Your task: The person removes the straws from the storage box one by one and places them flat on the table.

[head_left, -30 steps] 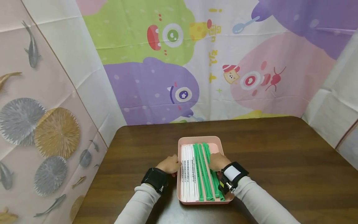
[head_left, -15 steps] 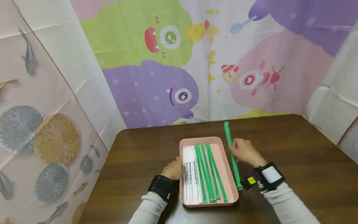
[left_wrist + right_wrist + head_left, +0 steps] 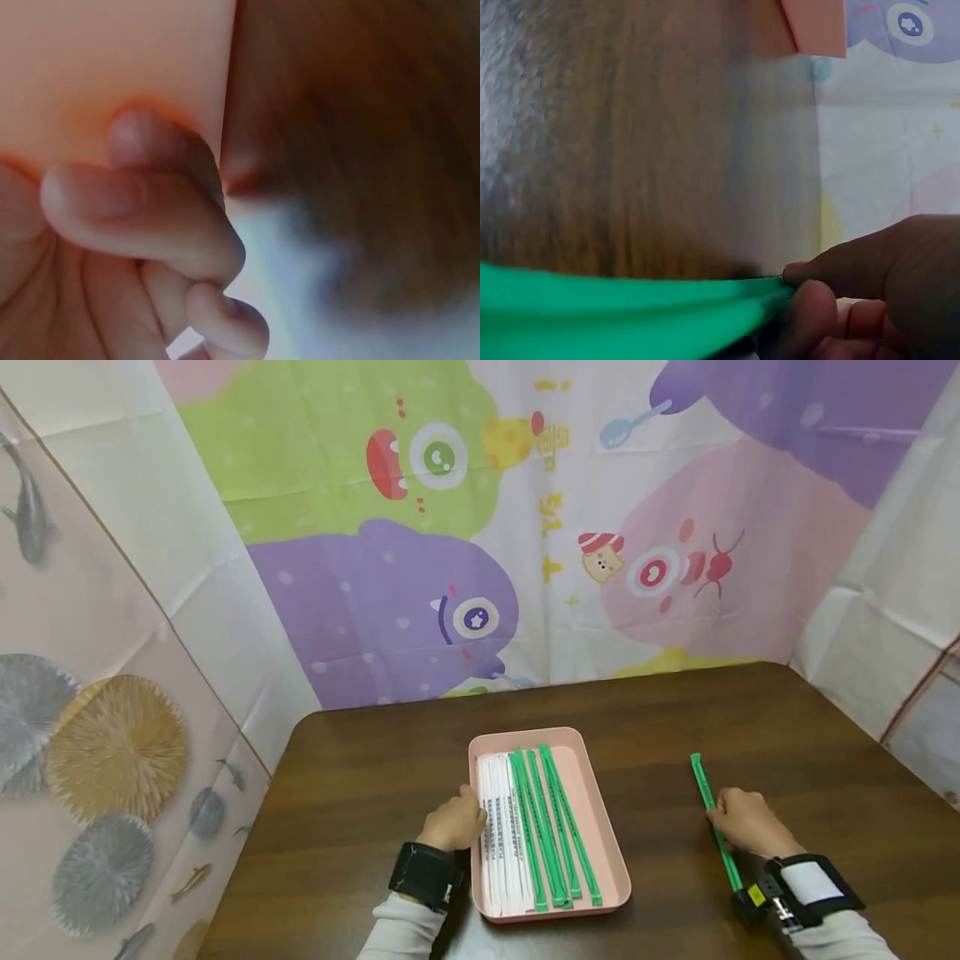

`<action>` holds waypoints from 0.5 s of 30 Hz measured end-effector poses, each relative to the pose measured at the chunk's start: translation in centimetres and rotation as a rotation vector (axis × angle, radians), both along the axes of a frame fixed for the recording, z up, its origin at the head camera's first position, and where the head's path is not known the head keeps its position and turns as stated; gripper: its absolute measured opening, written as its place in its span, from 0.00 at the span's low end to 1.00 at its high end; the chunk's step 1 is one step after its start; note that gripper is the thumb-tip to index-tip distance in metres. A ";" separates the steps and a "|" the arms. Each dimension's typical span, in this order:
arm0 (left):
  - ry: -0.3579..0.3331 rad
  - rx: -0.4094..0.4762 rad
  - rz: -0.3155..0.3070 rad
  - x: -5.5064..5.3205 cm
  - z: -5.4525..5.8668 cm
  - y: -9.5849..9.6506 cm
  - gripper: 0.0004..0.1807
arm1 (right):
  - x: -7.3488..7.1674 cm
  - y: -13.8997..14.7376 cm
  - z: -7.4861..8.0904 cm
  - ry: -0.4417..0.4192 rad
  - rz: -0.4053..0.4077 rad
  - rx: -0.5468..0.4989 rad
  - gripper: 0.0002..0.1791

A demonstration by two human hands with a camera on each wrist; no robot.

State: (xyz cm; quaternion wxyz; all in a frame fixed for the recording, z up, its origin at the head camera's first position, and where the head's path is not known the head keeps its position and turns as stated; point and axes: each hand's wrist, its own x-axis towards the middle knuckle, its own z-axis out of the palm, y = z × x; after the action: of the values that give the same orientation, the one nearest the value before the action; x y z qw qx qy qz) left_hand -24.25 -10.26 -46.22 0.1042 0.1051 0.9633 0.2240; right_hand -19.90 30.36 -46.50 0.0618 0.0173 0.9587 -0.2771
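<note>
A pink rectangular tray lies on the brown table, and my left hand grips its left rim. Seen from the left wrist, curled fingers press on the tray's side. White paper-wrapped straws with dark print fill the tray's left part; several green-wrapped straws lie beside them. Well right of the tray, my right hand pinches one green-wrapped straw near its middle. In the right wrist view, thumb and finger squeeze that straw; whether it touches the table cannot be told.
The wooden table has a rounded far edge. Behind it hangs a cartoon-print cloth, with a patterned cloth on the left and a pale cloth on the right.
My right hand has lifted one green straw out of the tray and carried it right, then lower toward the table. My left hand has stayed at the tray's left rim.
</note>
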 end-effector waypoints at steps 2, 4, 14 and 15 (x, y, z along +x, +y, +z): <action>0.001 0.008 0.001 0.3 -0.1 -0.1 0.19 | 0.0 -0.2 -0.4 0.005 0.008 -0.002 0.14; -0.005 0.011 0.007 0.4 -0.3 -0.1 0.20 | -0.2 -0.4 -0.7 0.002 0.020 -0.003 0.14; 0.004 -0.010 0.015 0.5 -0.2 0.2 0.22 | -1.2 -0.1 0.0 -0.055 0.066 0.021 0.18; 0.004 -0.014 0.017 0.5 -0.1 0.3 0.22 | -1.5 0.0 0.5 -0.043 0.084 0.036 0.19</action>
State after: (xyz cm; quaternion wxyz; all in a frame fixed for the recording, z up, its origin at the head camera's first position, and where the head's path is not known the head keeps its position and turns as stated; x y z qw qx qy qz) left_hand -23.76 -10.01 -46.34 0.1014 0.0967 0.9658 0.2180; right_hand -21.41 30.34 -46.04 0.0935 -0.0159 0.9619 -0.2563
